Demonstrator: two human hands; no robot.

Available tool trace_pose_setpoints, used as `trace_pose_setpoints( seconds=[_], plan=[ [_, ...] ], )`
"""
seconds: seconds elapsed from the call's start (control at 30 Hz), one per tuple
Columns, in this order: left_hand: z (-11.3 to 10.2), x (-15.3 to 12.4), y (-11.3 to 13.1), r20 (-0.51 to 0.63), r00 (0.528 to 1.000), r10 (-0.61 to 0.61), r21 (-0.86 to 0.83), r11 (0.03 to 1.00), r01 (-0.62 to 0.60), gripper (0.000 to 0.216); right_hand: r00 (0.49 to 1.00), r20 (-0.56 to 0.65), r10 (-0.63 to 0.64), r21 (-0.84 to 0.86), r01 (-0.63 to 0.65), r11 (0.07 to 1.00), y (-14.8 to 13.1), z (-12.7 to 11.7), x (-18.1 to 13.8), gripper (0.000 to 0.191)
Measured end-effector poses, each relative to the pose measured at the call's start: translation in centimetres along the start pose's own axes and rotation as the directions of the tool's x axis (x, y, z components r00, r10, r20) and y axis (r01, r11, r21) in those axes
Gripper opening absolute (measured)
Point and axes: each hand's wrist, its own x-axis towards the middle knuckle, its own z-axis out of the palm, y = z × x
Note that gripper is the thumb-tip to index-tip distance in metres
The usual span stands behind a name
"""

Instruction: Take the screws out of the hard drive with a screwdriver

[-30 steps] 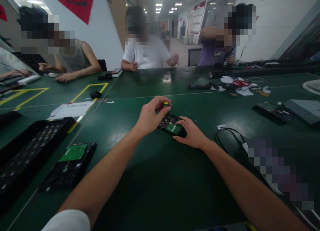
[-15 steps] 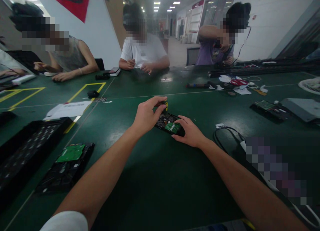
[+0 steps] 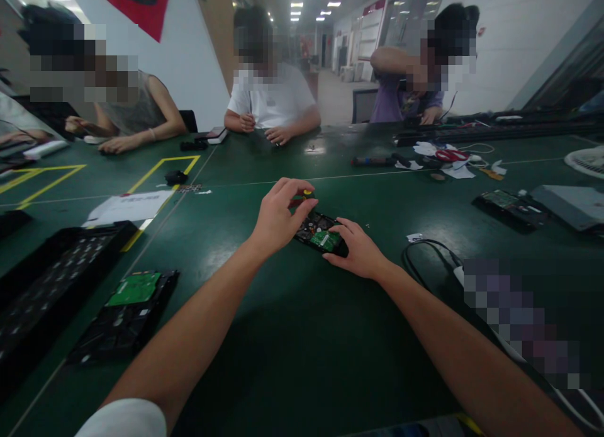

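Note:
A hard drive with a green circuit board lies on the table ahead of me. My right hand grips its right end, thumb at the near edge and fingers over the top and far side. Above the drive's left end, my left hand pinches a small yellow-and-black screwdriver. Fingers cover much of that tool, and its tip cannot be made out.
At left lie another hard drive and a long black tray. A drive, a grey metal box and a cable are on the right. Several people sit across the green table.
The screwdriver has tilted in my left fingers, its yellow end shifting slightly left and up. My right hand and the hard drive stay nearly where they were.

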Motion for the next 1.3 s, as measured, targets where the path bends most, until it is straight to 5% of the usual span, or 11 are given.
trace_pose_setpoints(
  seconds=[0.4, 0.57, 0.87, 1.3],
  plan=[
    [-0.2, 0.1, 0.0, 0.087, 0.989, 0.122, 0.064, 0.99, -0.127, 0.032, 1.0, -0.02, 0.016, 0.025, -0.016, 1.0, 0.2, 0.3, 0.3, 0.066],
    [-0.1, 0.1, -0.2, 0.012, 0.991, 0.132, 0.118, 0.984, -0.132, 0.03, 0.999, -0.035, 0.021, 0.006, -0.021, 1.0, 0.6, 0.4, 0.3, 0.074],
    [-0.4, 0.1, 0.4, 0.061, 0.99, 0.127, 0.092, 0.987, -0.132, 0.034, 0.994, -0.076, 0.075, -0.021, -0.077, 0.997, 0.6, 0.1, 0.3, 0.093],
    [0.1, -0.1, -0.1, 0.05, 0.991, 0.122, 0.015, 0.992, -0.123, 0.029, 0.993, -0.058, 0.107, 0.02, -0.106, 0.994, 0.9, -0.2, 0.2, 0.09]
  ],
)
